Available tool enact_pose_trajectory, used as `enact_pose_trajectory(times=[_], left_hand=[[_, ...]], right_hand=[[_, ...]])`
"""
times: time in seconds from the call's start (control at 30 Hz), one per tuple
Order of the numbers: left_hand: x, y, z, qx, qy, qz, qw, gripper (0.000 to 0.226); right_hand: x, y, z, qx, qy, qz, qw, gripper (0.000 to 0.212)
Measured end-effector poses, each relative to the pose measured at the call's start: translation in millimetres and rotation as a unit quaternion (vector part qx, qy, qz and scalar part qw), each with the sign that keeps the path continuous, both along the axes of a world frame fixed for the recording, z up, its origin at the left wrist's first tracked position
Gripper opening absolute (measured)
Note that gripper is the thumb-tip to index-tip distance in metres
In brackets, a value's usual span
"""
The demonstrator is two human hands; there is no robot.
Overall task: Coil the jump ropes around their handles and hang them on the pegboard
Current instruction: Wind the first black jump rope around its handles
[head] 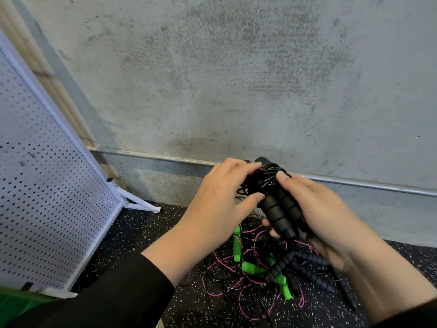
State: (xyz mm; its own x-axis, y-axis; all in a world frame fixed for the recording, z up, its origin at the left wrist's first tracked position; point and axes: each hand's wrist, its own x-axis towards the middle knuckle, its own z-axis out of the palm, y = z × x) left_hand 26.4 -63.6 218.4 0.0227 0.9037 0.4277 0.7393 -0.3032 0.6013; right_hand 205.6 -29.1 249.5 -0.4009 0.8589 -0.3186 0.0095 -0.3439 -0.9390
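Sleeves and forearms fill the near edge of my view. Far left, the pegboard (47, 185) leans by the wall; I see nothing hung on it. On the floor lies a tangled pile (255, 275) of loose ropes with green and black handles, all waiting. Smaller, in my hands: the right hand (314, 209) is curled round two black handles (281, 209) held together, while the left hand (220, 197), fingers nearly straight, lays cord (267, 178) on their far end. I judge the first rope near coiled.
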Motion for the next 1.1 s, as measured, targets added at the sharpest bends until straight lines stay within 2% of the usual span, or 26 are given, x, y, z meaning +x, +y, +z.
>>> enact_pose_trajectory(times=[0.23,0.33,0.57,0.63,0.73,0.8,0.93,1.1], left_hand=[[-4.5,-0.1,4.1,-0.037,-0.023,-0.006,0.999,0.059],[-3.5,-0.4,1.8,-0.033,0.001,0.006,0.999,0.062],[-5.0,-1.9,7.0,-0.006,-0.042,-0.003,0.999,0.047],[-2.5,-3.9,10.0,0.017,-0.083,0.022,0.996,0.036],[1.0,-6.3,16.2,0.033,-0.157,0.036,0.986,0.003],[1.7,-7.7,20.0,0.032,-0.216,0.042,0.975,0.015],[0.4,-7.4,25.8,0.028,-0.360,0.043,0.932,0.016],[3.6,-6.3,29.0,0.026,-0.429,0.033,0.902,0.016]], right_hand=[[-2.1,-0.7,-1.0,0.005,0.009,-0.007,1.000,0.024],[-2.5,-0.9,-0.5,0.003,0.017,-0.010,1.000,0.024],[0.5,-0.7,0.7,0.015,0.029,-0.006,0.999,0.024],[0.3,-1.3,0.8,0.019,0.028,0.001,0.999,0.024],[-0.2,-0.9,1.4,0.019,0.033,-0.001,0.999,0.023],[-0.3,0.3,1.8,0.019,0.029,-0.004,0.999,0.022],[-1.9,-0.3,1.2,0.021,0.028,0.003,0.999,0.019],[-6.1,-2.8,0.1,0.039,0.027,0.026,0.999,0.020]])
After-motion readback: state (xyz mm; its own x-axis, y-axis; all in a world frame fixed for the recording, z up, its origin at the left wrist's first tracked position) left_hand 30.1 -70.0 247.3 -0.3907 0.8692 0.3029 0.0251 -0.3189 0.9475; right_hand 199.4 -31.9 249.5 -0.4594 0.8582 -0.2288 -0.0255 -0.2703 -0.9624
